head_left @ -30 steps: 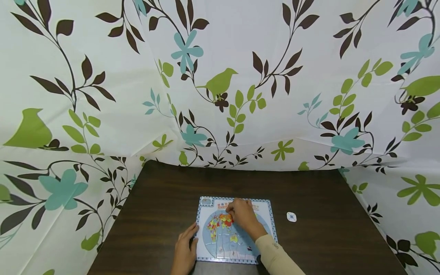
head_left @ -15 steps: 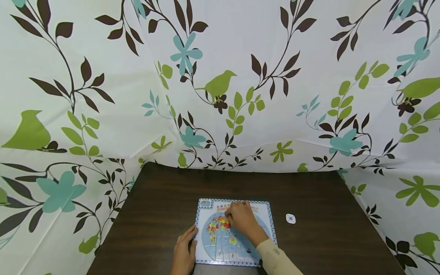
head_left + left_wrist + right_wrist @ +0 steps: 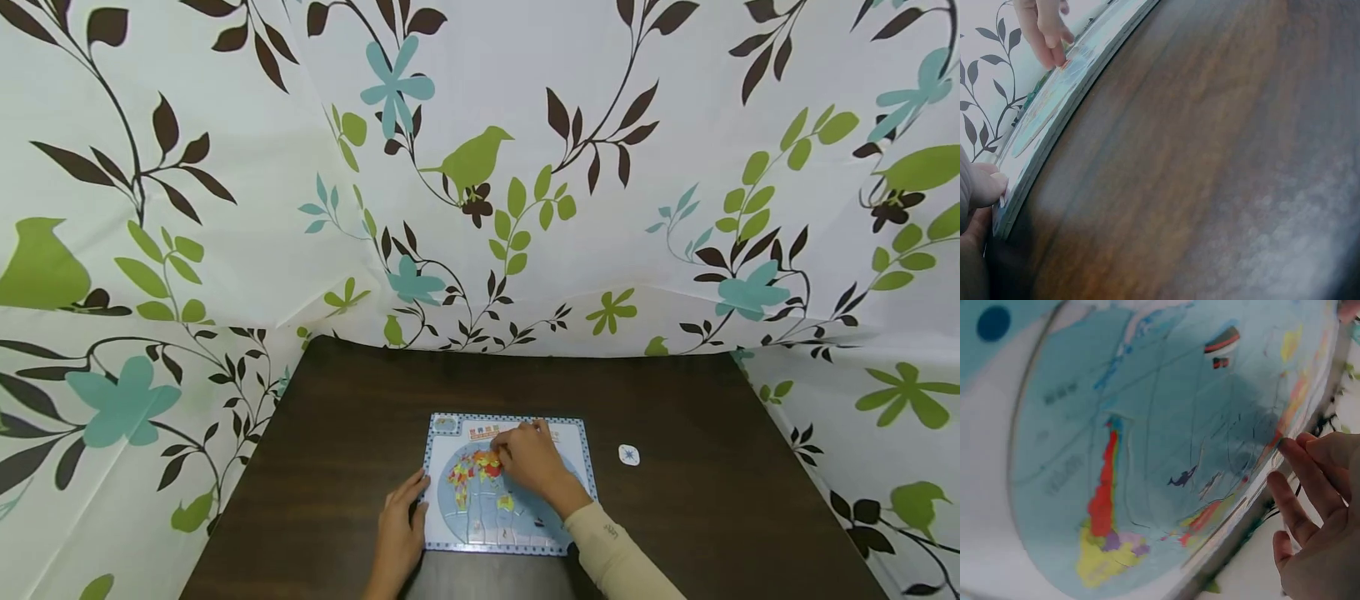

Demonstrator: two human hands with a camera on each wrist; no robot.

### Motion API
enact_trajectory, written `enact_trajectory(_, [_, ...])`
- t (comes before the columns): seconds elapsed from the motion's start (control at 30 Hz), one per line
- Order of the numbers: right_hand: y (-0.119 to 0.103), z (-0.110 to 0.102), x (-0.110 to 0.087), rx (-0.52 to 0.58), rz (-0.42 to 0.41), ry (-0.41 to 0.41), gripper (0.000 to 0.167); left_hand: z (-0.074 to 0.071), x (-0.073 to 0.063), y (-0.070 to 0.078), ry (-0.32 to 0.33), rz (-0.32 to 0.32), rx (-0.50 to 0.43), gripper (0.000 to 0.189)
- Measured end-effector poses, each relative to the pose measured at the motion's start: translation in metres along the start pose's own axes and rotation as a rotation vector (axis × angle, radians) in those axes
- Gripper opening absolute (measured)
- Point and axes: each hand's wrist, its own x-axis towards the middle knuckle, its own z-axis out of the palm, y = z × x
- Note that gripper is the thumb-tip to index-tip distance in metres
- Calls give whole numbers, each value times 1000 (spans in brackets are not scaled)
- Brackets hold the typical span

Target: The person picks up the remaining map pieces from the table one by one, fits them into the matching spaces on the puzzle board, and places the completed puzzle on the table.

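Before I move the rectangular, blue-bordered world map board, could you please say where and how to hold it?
Probably take the board by its left and right edges, from either side: it lies flat, its straight edge showing thickness.

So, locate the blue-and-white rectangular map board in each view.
Head: the board lies at lower centre.
Left wrist: it slants across the upper left, seen nearly edge-on.
Right wrist: it fills the left and centre.
Shared landmark: the right hand, fingertips at its surface.
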Motion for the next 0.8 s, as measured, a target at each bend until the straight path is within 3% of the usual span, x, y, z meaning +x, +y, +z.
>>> enact_trajectory(0.13, [16, -16, 6, 163, 146, 9, 22, -1, 10, 1, 27, 37, -9, 36])
enact_trajectory(0.23, [36, -33, 5, 226, 274, 23, 30, -2, 15, 1, 14, 41, -22, 36])
enact_trajectory(0.47, [92, -63, -16, 105, 471, -61, 48, -2, 17, -1, 1, 27, -28, 36])
enact_trajectory(0.8, [128, -80, -51, 40, 547, -169, 54, 1, 8, 0, -25, -25, -36, 36])
